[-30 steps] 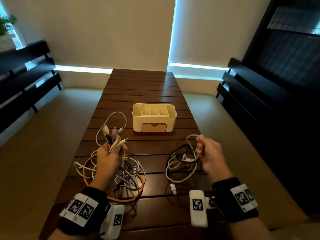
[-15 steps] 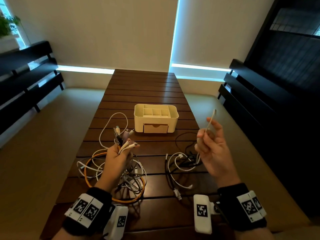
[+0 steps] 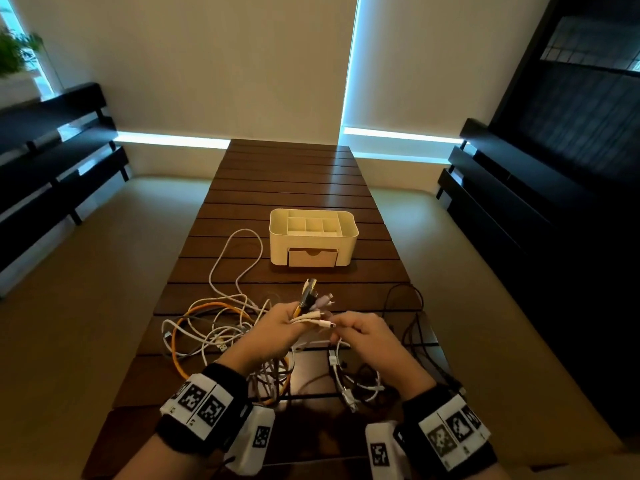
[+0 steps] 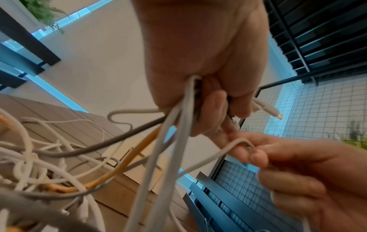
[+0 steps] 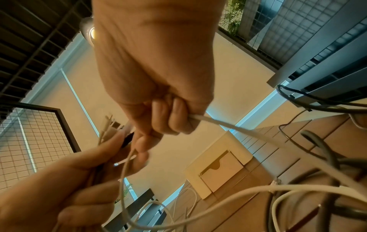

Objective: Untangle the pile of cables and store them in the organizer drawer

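My left hand (image 3: 277, 329) grips a bundle of cable ends (image 3: 311, 299) that fan out above the fist; the cables hang down to a tangled pile (image 3: 214, 336) of white, grey and orange cables on the table. My right hand (image 3: 363, 332) is close against the left and pinches a white cable (image 5: 228, 125) that trails to a smaller pile (image 3: 360, 382). In the left wrist view the right hand (image 4: 288, 164) holds that white cable (image 4: 214, 157) just below the left hand's fingers (image 4: 210, 113). The cream organizer (image 3: 313, 237) stands beyond, its drawer (image 3: 312, 258) closed.
The slatted wooden table (image 3: 294, 174) runs away from me. A dark cable (image 3: 408, 299) loops at its right edge. Dark benches line both sides, and a plant (image 3: 14, 50) sits at the far left window.
My right hand has come down and to the left from its raised position to meet the left hand. The left hand with its bundle has shifted toward the centre.
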The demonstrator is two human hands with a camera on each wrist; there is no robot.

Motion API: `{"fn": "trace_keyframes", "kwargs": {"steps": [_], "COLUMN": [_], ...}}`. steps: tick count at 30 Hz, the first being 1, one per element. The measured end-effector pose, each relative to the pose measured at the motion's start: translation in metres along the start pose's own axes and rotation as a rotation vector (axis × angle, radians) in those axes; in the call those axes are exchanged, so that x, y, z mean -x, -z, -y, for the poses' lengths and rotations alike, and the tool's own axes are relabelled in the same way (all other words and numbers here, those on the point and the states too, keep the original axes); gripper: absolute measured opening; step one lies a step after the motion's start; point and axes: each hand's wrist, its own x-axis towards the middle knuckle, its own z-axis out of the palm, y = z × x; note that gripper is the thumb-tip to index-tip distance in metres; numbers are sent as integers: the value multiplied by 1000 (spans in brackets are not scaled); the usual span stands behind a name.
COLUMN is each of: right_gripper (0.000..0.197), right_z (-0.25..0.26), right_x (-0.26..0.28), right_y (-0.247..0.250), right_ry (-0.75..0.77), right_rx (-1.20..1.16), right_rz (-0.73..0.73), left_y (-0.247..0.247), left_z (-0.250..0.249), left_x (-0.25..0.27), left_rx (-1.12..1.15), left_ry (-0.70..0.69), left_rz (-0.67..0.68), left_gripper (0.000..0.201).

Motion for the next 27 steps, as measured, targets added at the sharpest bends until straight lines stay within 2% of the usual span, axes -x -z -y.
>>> {"fn": "trace_keyframes", "kwargs": {"steps": [4,7,12,14,15,16,17,18,20,21,23,25,27], "right_gripper": [29,23,15,20,21,22,24,26,25,21,19,20,22], "right_z": [10,24,43,43,39,32,25,14,-13,-27,-49,-55,-53], "right_x": [4,7,8,7,8,9,9,8,2,0,-2,1,2], "right_y": [27,59,89,91,90,89,87,86,83,80,75,76,79], "right_ry": [50,204,554,604,580,511,394,242,-18,-85,-136,-155,-165], "right_rx": [-254,-484,-864,-967,-968,-892,-700,-406,177,340,478,539,593], "right_rz": [-257,-430,-516,-509,-513,-536,-569,-594,-510,-437,-378,-472,-564], "left_y": [7,8,11,12,12,14,16,19,25,27,29,29,27], "left_z": [2,3,-6,-8,-9,-10,-12,-14,-19,-20,-20,-19,-16], "left_x": [0,-3,-10,-14,-15,-15,-15,-13,-12,-13,-14,-15,-16], "left_rx": [-49,-23,-56,-45,-1,70,163,259,350,322,197,50,1], "left_ry": [49,30,-70,-117,-135,-148,-158,-162,-171,-190,-242,-258,-251], "left_rz": [110,118,38,-17,-60,-120,-189,-255,-355,-384,-398,-426,-454], "left_gripper": [27,29,19,22,22,17,14,15,18,17,17,16,18]}}
